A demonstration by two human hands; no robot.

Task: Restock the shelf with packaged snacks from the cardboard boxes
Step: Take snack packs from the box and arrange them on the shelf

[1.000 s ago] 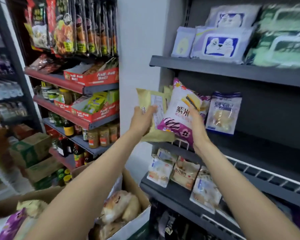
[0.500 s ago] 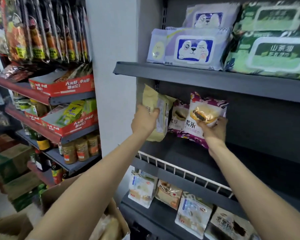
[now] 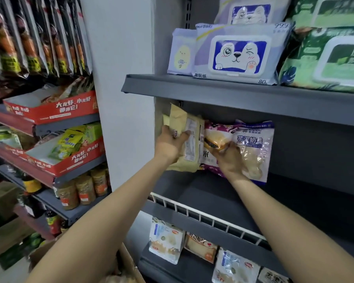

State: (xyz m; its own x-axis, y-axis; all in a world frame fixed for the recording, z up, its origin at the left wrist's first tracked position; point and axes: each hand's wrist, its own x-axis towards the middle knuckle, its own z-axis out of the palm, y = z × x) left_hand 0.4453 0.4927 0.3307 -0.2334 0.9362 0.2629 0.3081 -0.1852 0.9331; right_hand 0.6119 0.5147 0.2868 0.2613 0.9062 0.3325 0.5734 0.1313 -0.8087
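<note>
Two hands are now pressing packets onto the grey metal shelf [image 3: 192,188]: left hand [image 3: 170,145], fingers closed on a pale yellow plastic packet [image 3: 187,158], at nine o'clock of the right hand [image 3: 230,160], gripping a purple-and-white bread packet [image 3: 215,137] that was airborne a second ago.

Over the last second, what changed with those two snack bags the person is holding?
Both bags went from out in front of the shelf to its back. The left hand pushed the beige bag into the left corner; the right hand set the purple bag between it and the pale bread pack. Both hands still grip. The wipes above stayed put.
</note>
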